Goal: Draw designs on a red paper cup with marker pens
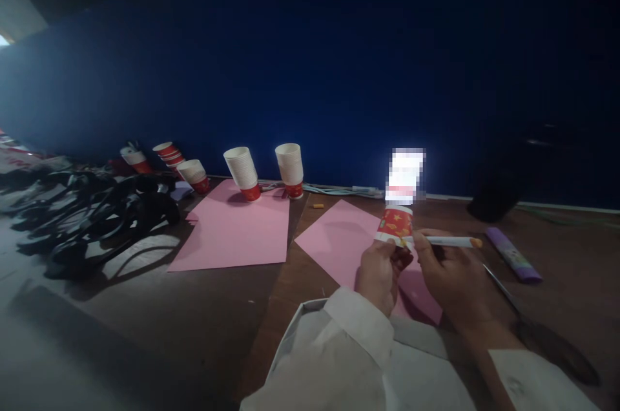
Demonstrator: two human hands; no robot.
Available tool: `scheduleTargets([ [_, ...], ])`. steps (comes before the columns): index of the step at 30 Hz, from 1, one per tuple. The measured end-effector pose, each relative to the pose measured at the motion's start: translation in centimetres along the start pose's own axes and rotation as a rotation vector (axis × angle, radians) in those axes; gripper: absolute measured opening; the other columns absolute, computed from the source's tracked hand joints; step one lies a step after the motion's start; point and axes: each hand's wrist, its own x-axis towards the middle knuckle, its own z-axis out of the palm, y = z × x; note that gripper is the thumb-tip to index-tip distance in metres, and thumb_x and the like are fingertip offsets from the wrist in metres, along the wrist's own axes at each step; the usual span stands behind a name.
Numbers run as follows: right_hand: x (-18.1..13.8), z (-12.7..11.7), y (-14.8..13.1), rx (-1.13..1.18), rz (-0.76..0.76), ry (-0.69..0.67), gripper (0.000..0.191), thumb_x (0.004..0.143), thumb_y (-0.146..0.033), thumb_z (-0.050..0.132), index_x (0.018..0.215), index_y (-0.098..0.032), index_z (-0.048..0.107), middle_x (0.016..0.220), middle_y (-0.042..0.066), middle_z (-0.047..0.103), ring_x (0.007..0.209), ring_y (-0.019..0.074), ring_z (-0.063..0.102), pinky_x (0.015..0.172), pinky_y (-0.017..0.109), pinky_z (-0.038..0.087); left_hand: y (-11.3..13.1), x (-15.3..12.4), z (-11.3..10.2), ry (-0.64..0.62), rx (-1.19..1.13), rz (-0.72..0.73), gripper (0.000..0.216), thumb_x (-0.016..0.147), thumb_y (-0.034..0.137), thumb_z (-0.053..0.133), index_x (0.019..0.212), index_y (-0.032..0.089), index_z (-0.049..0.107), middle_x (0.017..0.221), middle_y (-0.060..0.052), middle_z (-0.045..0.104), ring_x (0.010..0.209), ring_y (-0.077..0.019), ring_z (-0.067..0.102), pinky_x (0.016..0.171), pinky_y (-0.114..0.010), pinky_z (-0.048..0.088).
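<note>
My left hand [379, 276] is closed around the lower part of a red paper cup [396, 223] with gold star patterns. The cup's white rim faces down toward me. Pinched in my right hand [450, 272] is a white marker [450, 241] with an orange end. Its tip points left and meets the cup near the rim, though I cannot tell whether it touches. Both hands are above a pink sheet of paper [339, 240]. Just beyond the cup stands a bright, blurred-out screen [405, 175].
Stacked paper cups [242, 168] and another stack [289, 165] stand near the blue partition [310, 75]. More pink paper [242, 230] lies left, beside black straps [97, 223]. Rightward are a purple packet [513, 256] and scissors [552, 343]. A small orange cap [318, 206] lies behind.
</note>
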Motion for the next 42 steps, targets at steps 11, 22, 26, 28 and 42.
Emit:
scheduleTargets([
  [11, -0.17, 0.05, -0.07, 0.024, 0.013, 0.014, 0.050, 0.094, -0.059, 0.044, 0.088, -0.021, 0.075, 0.086, 0.009, 0.076, 0.083, 0.0261, 0.072, 0.074, 0.036, 0.051, -0.14, 0.20, -0.17, -0.024, 0.007, 0.006, 0.010, 0.076, 0.017, 0.068, 0.083, 0.010, 0.064, 0.078, -0.007, 0.063, 0.066, -0.0126, 0.057, 0.077, -0.030, 0.050],
  [22, -0.21, 0.09, 0.02, 0.023, -0.016, 0.021, 0.051, 0.094, -0.059, 0.044, 0.086, -0.020, 0.075, 0.084, 0.010, 0.076, 0.081, 0.0251, 0.072, 0.072, 0.034, 0.052, -0.21, 0.22, -0.19, -0.053, 0.010, 0.021, 0.007, 0.074, 0.016, 0.066, 0.079, 0.011, 0.062, 0.071, -0.004, 0.058, 0.064, -0.0126, 0.055, 0.074, -0.030, 0.048],
  [26, -0.26, 0.09, -0.06, -0.009, 0.020, 0.015, 0.054, 0.094, -0.061, 0.043, 0.088, -0.019, 0.076, 0.083, 0.011, 0.076, 0.080, 0.0259, 0.072, 0.072, 0.035, 0.052, -0.13, 0.17, -0.15, -0.043, 0.007, 0.020, 0.010, 0.073, 0.016, 0.068, 0.081, 0.012, 0.063, 0.072, -0.004, 0.059, 0.064, -0.0124, 0.055, 0.073, -0.029, 0.048],
  [28, -0.23, 0.07, -0.11, -0.008, 0.012, 0.019, 0.053, 0.094, -0.061, 0.043, 0.088, -0.020, 0.076, 0.084, 0.010, 0.076, 0.081, 0.0264, 0.072, 0.072, 0.035, 0.051, -0.04, 0.10, -0.10, -0.038, 0.013, 0.017, 0.011, 0.073, 0.017, 0.069, 0.081, 0.012, 0.064, 0.073, -0.004, 0.060, 0.065, -0.0123, 0.056, 0.074, -0.028, 0.049],
  [42, 0.19, -0.38, -0.23, 0.007, 0.018, -0.006, 0.053, 0.094, -0.062, 0.042, 0.088, -0.020, 0.074, 0.064, 0.005, 0.068, 0.067, 0.0229, 0.066, 0.071, 0.033, 0.049, 0.02, -0.24, 0.21, -0.003, 0.039, 0.015, 0.008, 0.075, 0.019, 0.068, 0.076, 0.011, 0.066, 0.070, -0.004, 0.061, 0.064, -0.0119, 0.057, 0.073, -0.027, 0.048],
])
